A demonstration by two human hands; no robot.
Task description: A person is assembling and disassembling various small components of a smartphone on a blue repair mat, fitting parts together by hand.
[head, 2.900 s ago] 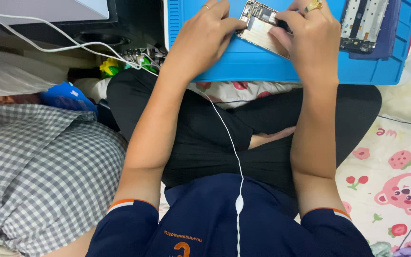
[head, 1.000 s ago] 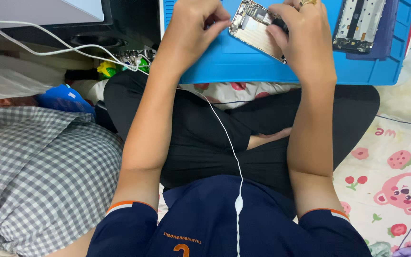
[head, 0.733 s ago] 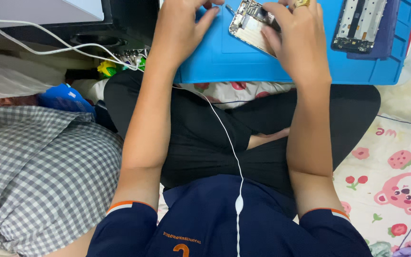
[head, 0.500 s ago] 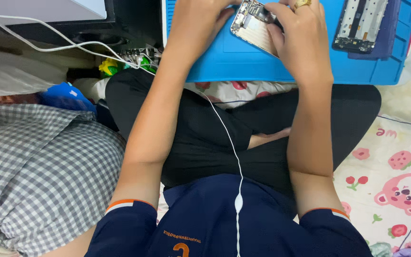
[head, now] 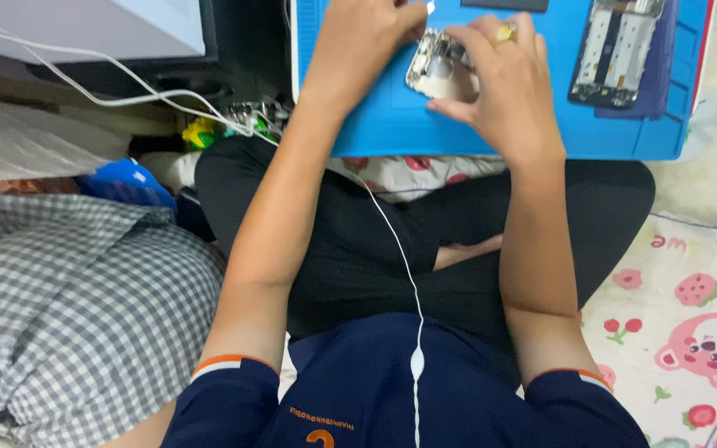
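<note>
An opened phone body (head: 437,70) with bare metal insides lies on a blue work mat (head: 392,124) at the top of the view. My right hand (head: 499,79), wearing a gold ring, covers the phone's right side and grips it. My left hand (head: 358,46) sits at the phone's upper left with fingers pinched on a small light-coloured piece (head: 430,7); what that piece is I cannot tell. A second stripped phone frame (head: 616,50) rests on a dark pad at the mat's right end.
My crossed legs in black trousers (head: 358,241) are under the mat. A white earphone cable (head: 408,282) runs down my chest. A grey checked cloth (head: 68,307) lies at left, a blue object (head: 122,182) beside it, and pink-patterned bedding (head: 690,307) at right.
The view has shifted so the mat and hands sit lower in frame. My left hand has come back onto the phone's top corner, and the phone now lies flatter under my right hand.
</note>
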